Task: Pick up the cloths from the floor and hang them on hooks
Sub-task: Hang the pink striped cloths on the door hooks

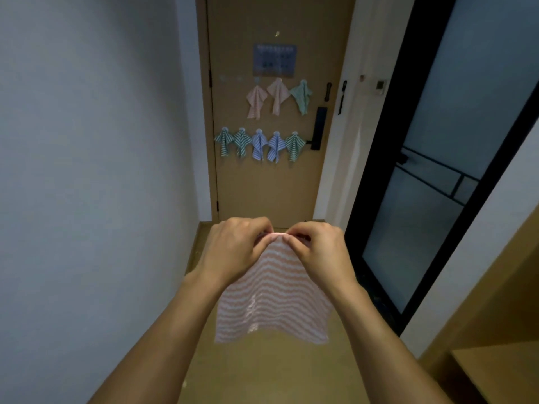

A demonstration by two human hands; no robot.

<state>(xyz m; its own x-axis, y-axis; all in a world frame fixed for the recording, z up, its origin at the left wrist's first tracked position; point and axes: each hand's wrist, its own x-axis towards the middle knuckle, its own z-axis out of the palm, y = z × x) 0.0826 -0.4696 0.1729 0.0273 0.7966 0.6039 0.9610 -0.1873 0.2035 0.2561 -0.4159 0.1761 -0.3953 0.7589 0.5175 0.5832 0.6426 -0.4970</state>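
A pink-and-white striped cloth (272, 298) hangs in front of me, above the floor. My left hand (233, 247) and my right hand (319, 249) pinch its top edge side by side, fingertips almost touching. Ahead, the brown door (262, 188) carries two rows of hung cloths. The upper row holds two pink cloths (256, 102) and a green one (302, 96). The lower row holds several green-striped and blue-striped cloths (259, 144). To the left of the upper row, faint empty hooks (223, 78) show on the door.
A white wall (87, 170) runs along the left. A black-framed frosted glass door (437, 158) stands on the right, a wooden cabinet (495, 330) nearer right. A black handle and lock (319, 128) sit on the door's right edge. Brown floor (262, 374) lies below.
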